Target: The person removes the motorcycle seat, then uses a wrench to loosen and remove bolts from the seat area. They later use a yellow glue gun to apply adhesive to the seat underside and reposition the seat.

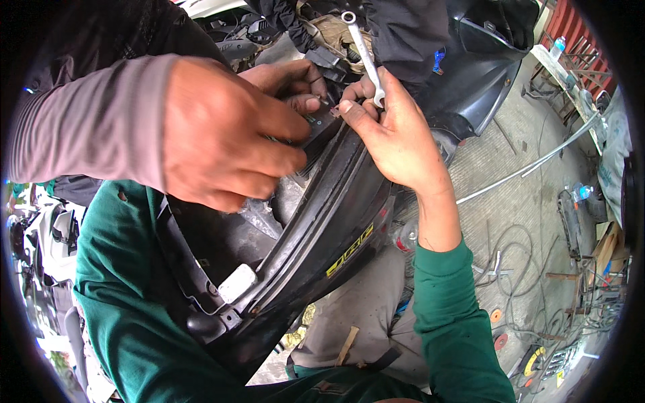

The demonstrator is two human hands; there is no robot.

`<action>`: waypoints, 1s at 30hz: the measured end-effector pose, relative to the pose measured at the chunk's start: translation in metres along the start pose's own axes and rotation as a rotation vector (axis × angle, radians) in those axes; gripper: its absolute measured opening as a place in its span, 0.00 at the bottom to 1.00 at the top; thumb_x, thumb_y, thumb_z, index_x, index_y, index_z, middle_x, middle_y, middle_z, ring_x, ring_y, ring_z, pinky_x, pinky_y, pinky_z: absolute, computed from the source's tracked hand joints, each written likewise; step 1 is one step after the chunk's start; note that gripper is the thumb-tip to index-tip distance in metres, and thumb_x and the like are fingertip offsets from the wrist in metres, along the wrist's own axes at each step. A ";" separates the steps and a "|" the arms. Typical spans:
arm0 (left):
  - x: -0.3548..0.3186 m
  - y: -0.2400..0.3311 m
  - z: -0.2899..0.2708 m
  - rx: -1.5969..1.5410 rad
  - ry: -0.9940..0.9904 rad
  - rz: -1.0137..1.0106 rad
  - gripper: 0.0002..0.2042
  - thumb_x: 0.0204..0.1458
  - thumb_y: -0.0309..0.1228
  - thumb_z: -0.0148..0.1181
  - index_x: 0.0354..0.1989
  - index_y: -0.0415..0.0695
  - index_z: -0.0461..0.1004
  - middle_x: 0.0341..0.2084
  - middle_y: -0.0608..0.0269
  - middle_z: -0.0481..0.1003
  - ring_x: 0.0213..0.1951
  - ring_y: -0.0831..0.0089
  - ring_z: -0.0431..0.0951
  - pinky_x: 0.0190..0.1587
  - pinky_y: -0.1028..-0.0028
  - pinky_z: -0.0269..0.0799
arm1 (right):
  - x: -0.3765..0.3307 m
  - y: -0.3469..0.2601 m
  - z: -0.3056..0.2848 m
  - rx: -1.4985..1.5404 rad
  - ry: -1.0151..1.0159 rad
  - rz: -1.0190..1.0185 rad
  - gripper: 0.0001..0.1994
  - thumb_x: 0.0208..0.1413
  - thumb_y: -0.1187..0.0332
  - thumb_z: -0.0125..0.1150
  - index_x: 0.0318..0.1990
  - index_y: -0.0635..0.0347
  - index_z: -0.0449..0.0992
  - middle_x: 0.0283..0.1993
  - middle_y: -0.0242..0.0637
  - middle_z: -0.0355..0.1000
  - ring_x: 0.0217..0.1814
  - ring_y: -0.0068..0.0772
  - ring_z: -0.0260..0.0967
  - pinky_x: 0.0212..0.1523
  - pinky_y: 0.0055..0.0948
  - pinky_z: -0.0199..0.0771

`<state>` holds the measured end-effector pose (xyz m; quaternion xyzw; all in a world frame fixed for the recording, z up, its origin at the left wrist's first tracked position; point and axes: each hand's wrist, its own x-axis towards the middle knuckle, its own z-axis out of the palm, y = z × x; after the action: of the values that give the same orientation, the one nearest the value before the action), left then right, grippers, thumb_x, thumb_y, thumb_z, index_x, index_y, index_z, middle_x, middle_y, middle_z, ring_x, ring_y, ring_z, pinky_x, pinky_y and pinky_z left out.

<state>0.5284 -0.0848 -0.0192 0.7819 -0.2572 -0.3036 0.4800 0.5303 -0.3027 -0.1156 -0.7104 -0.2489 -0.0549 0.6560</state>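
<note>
My right hand [400, 138] has a combination wrench [365, 57] held in its fingers, ring end upward. Its thumb and forefinger also close together at the edge of a black motorcycle body [322, 201]; whether they grip something small there is unclear. Across from it, my left hand [289, 77] has curled fingers, with the thumb bent in near the same spot, and anything between them is too small to make out. Another person's hand [228, 134], in a mauve sleeve and blurred by motion, reaches in from the left and covers my left wrist and part of the work area.
A white block [238, 283] sits on the near end of the frame. Dark cloth [403, 40] lies behind the wrench. On the floor at right are a looped hose [517, 258] and several scattered tools. A bench [568, 84] stands at the far right.
</note>
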 end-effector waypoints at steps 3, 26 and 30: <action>-0.017 0.017 0.000 -0.739 -0.231 -0.401 0.12 0.65 0.49 0.54 0.43 0.56 0.72 0.38 0.67 0.71 0.41 0.72 0.74 0.41 0.70 0.70 | 0.000 0.005 0.002 0.019 0.005 -0.027 0.10 0.66 0.72 0.62 0.50 0.61 0.70 0.33 0.22 0.64 0.33 0.12 0.57 0.33 0.18 0.62; -0.040 0.103 0.021 -0.480 -0.110 -0.474 0.16 0.68 0.30 0.48 0.62 0.44 0.69 0.42 0.59 0.78 0.39 0.75 0.80 0.40 0.74 0.78 | 0.019 0.004 0.017 -0.452 0.312 -0.170 0.11 0.62 0.68 0.64 0.42 0.67 0.72 0.32 0.55 0.76 0.36 0.54 0.80 0.38 0.44 0.75; 0.014 0.045 0.017 1.133 0.172 0.143 0.10 0.62 0.30 0.63 0.47 0.38 0.78 0.35 0.50 0.81 0.39 0.59 0.82 0.47 0.65 0.76 | 0.016 0.000 0.015 -0.413 0.275 -0.109 0.12 0.60 0.68 0.65 0.45 0.68 0.73 0.39 0.56 0.78 0.45 0.60 0.78 0.45 0.49 0.76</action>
<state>0.5204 -0.1227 0.0128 0.9194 -0.3920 -0.0205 0.0250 0.5407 -0.2838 -0.1110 -0.8007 -0.1791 -0.2360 0.5206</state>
